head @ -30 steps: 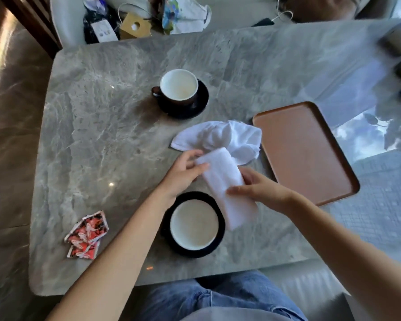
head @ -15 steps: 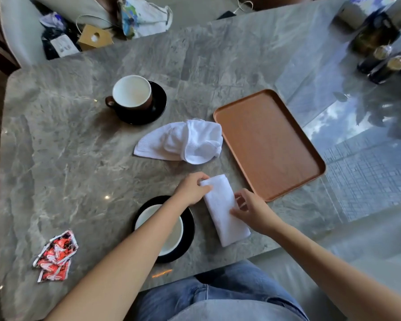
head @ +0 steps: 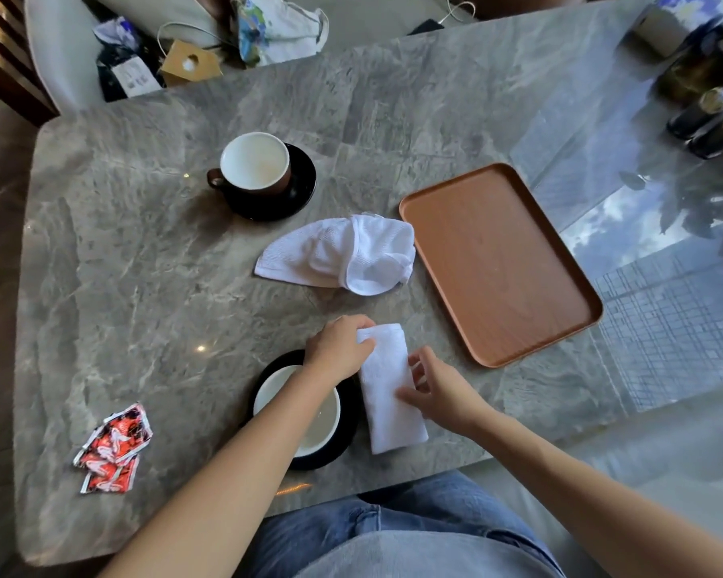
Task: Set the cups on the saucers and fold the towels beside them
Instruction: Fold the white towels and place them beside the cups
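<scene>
Now, head view: pinching the far left corner of the folded white terry towel with the left hand, fingers curled over it. Resting the right hand on its middle, thumb down, fingers loosely spread. Lying flat on the grey marble table, just beside the near black saucer with its white-lined cup. Beyond, heaped loose near the brown rectangular tray: crumpled white towel.

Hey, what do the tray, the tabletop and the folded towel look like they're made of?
Tray: probably wood or wood-look laminate, matte, faint grain. Tabletop: polished grey stone, likely marble, veined and reflective. Folded towel: white woven cotton-like cloth, ribbed texture.
</scene>
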Tool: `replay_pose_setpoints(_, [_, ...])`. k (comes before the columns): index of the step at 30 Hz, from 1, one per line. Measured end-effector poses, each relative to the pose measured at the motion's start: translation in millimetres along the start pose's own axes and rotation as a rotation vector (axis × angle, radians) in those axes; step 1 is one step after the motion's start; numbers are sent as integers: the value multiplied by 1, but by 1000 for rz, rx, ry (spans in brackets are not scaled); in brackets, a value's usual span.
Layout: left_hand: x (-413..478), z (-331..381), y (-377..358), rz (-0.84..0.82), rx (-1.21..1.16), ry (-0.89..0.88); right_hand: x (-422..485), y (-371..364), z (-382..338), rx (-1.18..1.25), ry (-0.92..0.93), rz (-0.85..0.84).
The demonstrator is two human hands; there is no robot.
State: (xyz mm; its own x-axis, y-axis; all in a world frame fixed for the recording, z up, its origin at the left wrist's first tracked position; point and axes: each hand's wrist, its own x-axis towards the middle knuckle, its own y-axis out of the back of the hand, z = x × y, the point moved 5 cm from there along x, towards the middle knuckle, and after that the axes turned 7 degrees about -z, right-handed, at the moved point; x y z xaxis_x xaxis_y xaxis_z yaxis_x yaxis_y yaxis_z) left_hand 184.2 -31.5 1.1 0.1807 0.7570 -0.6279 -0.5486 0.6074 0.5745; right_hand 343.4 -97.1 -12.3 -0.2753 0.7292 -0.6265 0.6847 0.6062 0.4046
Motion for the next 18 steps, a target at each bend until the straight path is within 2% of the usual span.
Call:
replay_pose_setpoints(3, [-3,-6,6,9,75,23,3,-8,-6,-4,6,-35])
replay_pose_setpoints(11, [3,-18,11,-64,-28,54,6,-3,-9,-76,9,-69])
replay_pose_setpoints(13, [7,-21,18,-14,-50,67,7,6,-12,-143,36,7])
replay_pose_setpoints(15, [11,-22,28,81,-172,78,8,19,-18,-201,85,85])
replay_pose_setpoints(18, [19,-16,40,172,-305,85,16,34,-33,-206,158,128])
